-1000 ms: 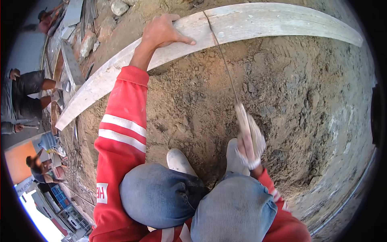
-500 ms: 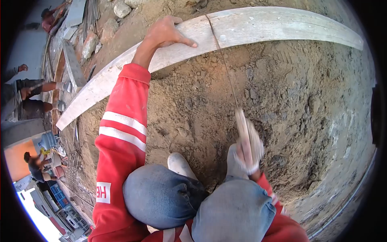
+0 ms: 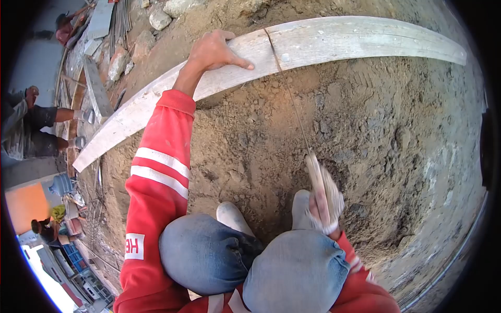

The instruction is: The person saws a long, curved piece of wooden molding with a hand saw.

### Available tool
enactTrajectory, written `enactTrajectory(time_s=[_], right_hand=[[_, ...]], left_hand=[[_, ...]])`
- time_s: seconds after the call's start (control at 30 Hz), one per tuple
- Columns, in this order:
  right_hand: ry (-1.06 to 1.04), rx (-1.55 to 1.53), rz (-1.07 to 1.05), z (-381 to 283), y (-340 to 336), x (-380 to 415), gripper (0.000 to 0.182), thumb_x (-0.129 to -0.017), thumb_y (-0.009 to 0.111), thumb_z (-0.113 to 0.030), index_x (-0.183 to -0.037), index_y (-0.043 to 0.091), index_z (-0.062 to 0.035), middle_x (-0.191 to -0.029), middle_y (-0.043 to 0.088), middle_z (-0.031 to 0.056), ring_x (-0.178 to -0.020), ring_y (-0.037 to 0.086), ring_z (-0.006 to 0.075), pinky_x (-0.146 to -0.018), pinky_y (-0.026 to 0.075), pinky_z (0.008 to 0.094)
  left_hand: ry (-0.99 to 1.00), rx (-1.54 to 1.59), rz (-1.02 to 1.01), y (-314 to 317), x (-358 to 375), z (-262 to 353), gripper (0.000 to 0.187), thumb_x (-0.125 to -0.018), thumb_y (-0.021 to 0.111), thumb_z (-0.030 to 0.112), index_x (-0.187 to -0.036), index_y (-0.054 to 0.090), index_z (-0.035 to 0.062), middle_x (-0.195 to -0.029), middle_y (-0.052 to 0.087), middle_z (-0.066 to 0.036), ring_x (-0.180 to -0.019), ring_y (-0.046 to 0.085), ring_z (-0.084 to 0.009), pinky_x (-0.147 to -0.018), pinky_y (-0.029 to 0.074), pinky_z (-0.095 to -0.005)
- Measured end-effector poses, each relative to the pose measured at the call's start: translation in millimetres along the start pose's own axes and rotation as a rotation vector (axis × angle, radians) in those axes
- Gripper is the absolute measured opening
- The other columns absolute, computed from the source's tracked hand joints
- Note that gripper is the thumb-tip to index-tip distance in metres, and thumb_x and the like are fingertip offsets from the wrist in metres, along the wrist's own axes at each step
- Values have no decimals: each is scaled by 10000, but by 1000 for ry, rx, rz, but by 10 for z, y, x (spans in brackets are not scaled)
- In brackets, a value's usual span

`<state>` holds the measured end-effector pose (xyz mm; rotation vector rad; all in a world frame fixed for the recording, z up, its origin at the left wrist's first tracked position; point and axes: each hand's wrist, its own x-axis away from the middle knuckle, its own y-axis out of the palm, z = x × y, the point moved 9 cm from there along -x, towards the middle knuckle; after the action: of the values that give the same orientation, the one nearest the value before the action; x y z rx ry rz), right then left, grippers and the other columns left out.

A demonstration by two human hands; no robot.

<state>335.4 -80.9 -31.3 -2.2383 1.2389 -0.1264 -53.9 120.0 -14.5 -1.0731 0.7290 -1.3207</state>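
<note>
Over bare dirt [image 3: 240, 135], my left hand [image 3: 211, 52], thumb spread, clamps the board [image 3: 334, 40], probably steadying it against the saw [image 3: 315, 172] gripped in my gloved right hand [image 3: 329, 201].

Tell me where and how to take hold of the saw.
Best by its handle, coming from the wearer's side: it forms the near end, where the right hand grips it. The thin blade runs away from there, seen nearly edge-on, to the pale board, so it looks the poorer hold.
</note>
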Motion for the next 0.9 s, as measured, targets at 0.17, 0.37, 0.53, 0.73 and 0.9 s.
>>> enactTrajectory(time_s=[0.17,0.37,0.53,0.73,0.9], right_hand=[[-241,79,185,-81,144,-1127,694,-789,655,-25,-1476,556,-8,-1455,606,221,-1288,623,398,-1053,522,445],[-235,-146,264,-73,239,-1697,625,-845,677,-59,-1458,565,-2,-1420,621,228,-1247,643,409,-1017,547,466],[-24,182,48,-218,26,-465,677,-851,493,42,-1525,531,-7,-1527,576,189,-1336,626,336,-1072,517,397],[-319,-346,381,28,262,-1594,579,-887,658,23,-1460,576,-5,-1352,671,205,-1208,677,336,-1005,546,396],[-425,63,400,-239,157,-1472,653,-838,651,29,-1480,537,13,-1383,636,233,-1217,653,413,-1032,530,455]], left_hand=[[-19,-114,85,-95,144,134,868,-482,978,575,-1145,791,47,-944,785,-167,-910,758,-307,-859,574,-414],[0,-131,106,-96,227,166,929,-457,932,703,-1152,788,103,-1010,783,-178,-1009,748,-376,-929,572,-497],[15,-100,150,-89,166,103,851,-492,966,594,-1149,795,81,-921,792,-142,-876,766,-309,-849,578,-434],[2,-106,133,-87,232,216,914,-473,948,647,-1183,782,97,-969,790,-155,-950,756,-340,-893,575,-456],[-12,-143,92,-94,179,112,949,-452,933,701,-1181,777,113,-991,786,-155,-1010,747,-364,-926,575,-471]])
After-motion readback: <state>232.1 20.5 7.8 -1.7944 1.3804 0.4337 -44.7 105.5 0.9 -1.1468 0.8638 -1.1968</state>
